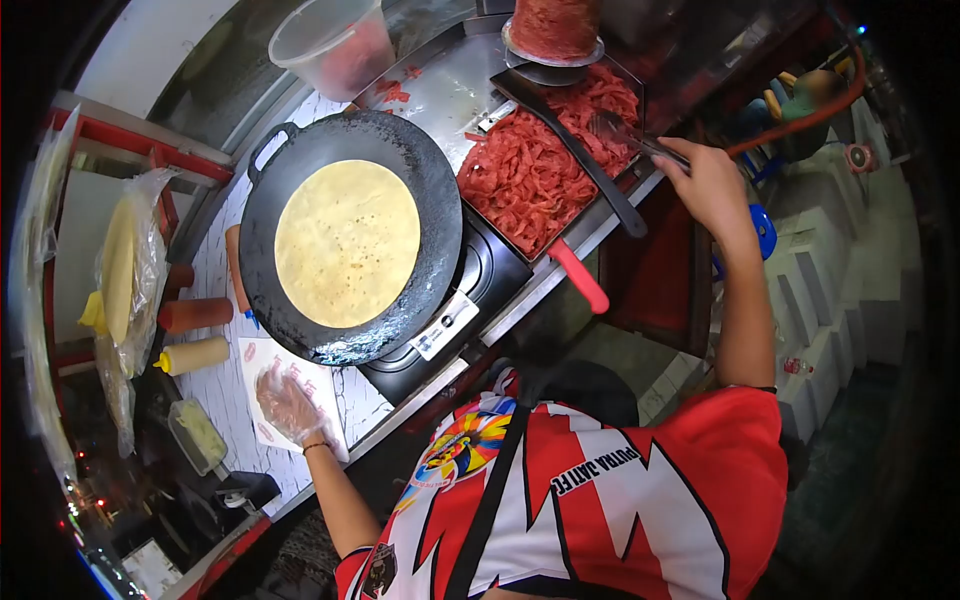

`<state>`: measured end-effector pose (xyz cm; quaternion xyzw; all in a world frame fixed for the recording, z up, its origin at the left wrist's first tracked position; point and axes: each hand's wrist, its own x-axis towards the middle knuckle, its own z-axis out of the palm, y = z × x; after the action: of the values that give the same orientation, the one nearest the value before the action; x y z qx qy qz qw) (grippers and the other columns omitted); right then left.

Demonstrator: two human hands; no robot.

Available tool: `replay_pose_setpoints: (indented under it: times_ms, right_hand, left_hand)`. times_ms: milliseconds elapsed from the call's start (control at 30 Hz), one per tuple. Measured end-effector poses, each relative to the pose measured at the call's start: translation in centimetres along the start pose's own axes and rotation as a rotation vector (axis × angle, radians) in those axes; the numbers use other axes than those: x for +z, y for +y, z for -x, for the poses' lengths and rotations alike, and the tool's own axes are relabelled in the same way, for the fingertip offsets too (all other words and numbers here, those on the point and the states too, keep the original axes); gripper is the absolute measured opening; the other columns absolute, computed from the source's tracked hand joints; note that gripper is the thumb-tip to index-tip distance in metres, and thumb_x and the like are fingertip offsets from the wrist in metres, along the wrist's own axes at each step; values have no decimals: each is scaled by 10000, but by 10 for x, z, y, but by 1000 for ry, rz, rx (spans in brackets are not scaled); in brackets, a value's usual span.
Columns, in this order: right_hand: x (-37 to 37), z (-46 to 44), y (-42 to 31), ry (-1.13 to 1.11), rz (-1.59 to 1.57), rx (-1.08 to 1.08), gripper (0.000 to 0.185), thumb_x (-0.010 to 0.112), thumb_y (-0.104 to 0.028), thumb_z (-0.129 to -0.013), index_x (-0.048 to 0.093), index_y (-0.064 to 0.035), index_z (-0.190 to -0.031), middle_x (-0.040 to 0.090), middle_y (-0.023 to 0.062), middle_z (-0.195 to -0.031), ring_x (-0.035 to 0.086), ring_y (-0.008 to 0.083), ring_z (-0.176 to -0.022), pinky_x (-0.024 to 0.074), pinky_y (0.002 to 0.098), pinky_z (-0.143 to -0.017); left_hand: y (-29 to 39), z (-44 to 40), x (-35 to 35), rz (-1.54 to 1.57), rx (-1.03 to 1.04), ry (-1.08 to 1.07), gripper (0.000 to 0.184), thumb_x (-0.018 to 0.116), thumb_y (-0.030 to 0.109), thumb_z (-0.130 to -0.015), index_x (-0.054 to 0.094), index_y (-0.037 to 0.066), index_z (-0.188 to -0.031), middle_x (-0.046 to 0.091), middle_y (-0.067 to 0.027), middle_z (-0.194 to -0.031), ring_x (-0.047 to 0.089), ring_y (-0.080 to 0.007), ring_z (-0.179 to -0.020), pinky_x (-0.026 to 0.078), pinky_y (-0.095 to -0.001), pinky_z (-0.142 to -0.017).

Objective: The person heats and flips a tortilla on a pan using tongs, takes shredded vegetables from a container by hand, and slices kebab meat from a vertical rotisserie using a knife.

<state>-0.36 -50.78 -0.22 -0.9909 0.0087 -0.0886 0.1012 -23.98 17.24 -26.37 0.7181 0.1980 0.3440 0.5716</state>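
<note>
My right hand (708,190) is closed on the handle of a metal utensil (625,135), whose head lies in the shredded red meat (530,170) on the metal tray. Across the meat lies a black-handled tool (585,155). My left hand (287,402), in a clear plastic glove, rests with its fingers spread on printed white paper (325,390). Between the hands, a round flatbread (347,243) lies flat on a black griddle pan (435,190) over a stove.
A red handle (580,277) sticks out at the tray's front edge. Behind stand a meat stack (553,28) and a plastic tub (335,50). On the left are a red bottle (195,314), a yellowish bottle (195,355), bagged flatbreads (120,265) and a small container (200,432).
</note>
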Motion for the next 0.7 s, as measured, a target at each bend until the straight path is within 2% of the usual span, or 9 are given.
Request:
replay_pose_setpoints:
  times_ms: [100, 167, 300, 367, 400, 500, 567, 633, 700]
  right_hand:
    - [-18, 11, -10, 55, -44, -21, 361, 692, -343, -946, 745, -92, -1200, 744, 195, -1065, 699, 403, -1016, 548, 483, -869]
    - [-29, 19, -26, 52, -22, -8, 363, 694, -346, -945, 742, -87, -1195, 744, 199, -1067, 699, 401, -1020, 548, 482, -870]
    - [2, 25, -46, 114, -154, -283, 347, 677, -356, -958, 735, -114, -1201, 743, 185, -1072, 713, 405, -949, 565, 489, -828]
    - [27, 28, -58, -33, -50, -312, 336, 657, -375, -976, 717, -109, -1171, 734, 155, -976, 709, 393, -905, 560, 513, -757]
    - [32, 30, -59, -64, -8, -305, 339, 657, -377, -975, 723, -113, -1177, 733, 151, -981, 708, 392, -902, 562, 511, -753]
    - [20, 21, -55, -70, -18, -368, 363, 663, -379, -964, 731, -116, -1205, 732, 153, -978, 706, 390, -900, 561, 511, -756]
    - [0, 11, -55, -78, -75, -368, 356, 672, -356, -956, 726, -120, -1218, 732, 143, -957, 702, 388, -909, 559, 508, -756]
    - [-3, 2, -60, -1, -33, -335, 335, 669, -343, -956, 709, -132, -1215, 722, 132, -954, 708, 383, -900, 565, 504, -751]
    - [10, -11, -65, 76, 21, -352, 319, 665, -330, -958, 696, -138, -1211, 714, 124, -970, 712, 379, -893, 571, 503, -748]
  left_hand:
    - [40, 9, 22, -510, 104, 23, 439, 695, -52, -920, 559, -45, -1337, 629, -174, -1346, 588, -282, -1271, 464, -385, -1114]
    - [31, 7, 17, -552, 133, 32, 437, 701, -48, -919, 563, -45, -1333, 630, -173, -1345, 589, -284, -1268, 463, -381, -1112]
    - [31, 7, 17, -443, 109, 14, 431, 706, -43, -918, 566, -44, -1326, 631, -170, -1344, 603, -283, -1246, 463, -377, -1111]
    - [39, 8, 20, -759, 169, -3, 427, 709, -35, -921, 566, -46, -1323, 636, -170, -1339, 613, -286, -1232, 463, -382, -1112]
    - [42, 6, 20, -919, 200, -6, 425, 710, -31, -922, 566, -47, -1322, 638, -170, -1337, 618, -287, -1225, 463, -385, -1113]
    - [17, 3, 9, -652, 166, 25, 396, 695, -39, -931, 569, -41, -1307, 653, -155, -1297, 631, -266, -1190, 504, -372, -1073]
    - [10, 4, 5, -604, 119, 24, 380, 681, -52, -931, 567, -36, -1293, 645, -145, -1273, 616, -254, -1190, 525, -362, -1044]
    - [41, 7, 21, -756, 156, 3, 378, 683, -13, -938, 559, -42, -1293, 623, -158, -1290, 598, -271, -1220, 475, -379, -1090]
    - [18, 3, 10, -644, 167, 12, 381, 678, -57, -928, 572, -28, -1292, 626, -144, -1294, 615, -260, -1185, 527, -362, -1040]
